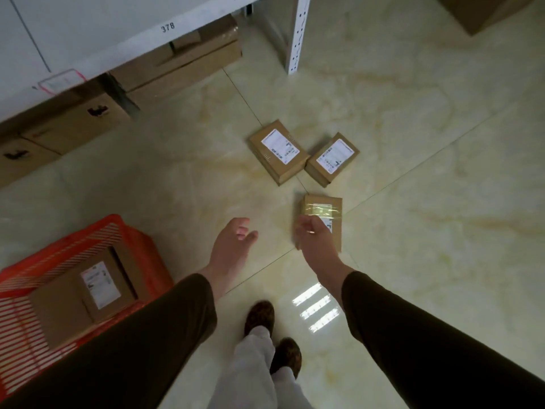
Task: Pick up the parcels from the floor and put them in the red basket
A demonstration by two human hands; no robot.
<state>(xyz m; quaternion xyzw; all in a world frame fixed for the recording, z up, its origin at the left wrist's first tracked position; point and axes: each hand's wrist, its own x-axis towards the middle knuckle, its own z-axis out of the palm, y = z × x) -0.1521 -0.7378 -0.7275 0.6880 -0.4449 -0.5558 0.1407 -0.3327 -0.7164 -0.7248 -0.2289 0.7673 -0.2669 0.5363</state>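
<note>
Three brown cardboard parcels with white labels lie on the tiled floor: one at the centre (278,152), one touching its right side (332,159), and a nearer taped one (328,209). My right hand (314,240) hangs over the near parcel's left part, seen from the back with its fingers loosely bent; the parcel lies flat and I see no grip on it. My left hand (233,246) is open and holds nothing, hovering between that parcel and the red basket (88,237). The basket stands at the lower left with parcels (100,286) inside.
A white metal shelf (165,28) marked 378 runs along the upper left, with its post (298,33) on the floor. Large cardboard boxes (177,69) sit under it. Another box (483,13) is at the top right. My feet (259,317) stand below my hands.
</note>
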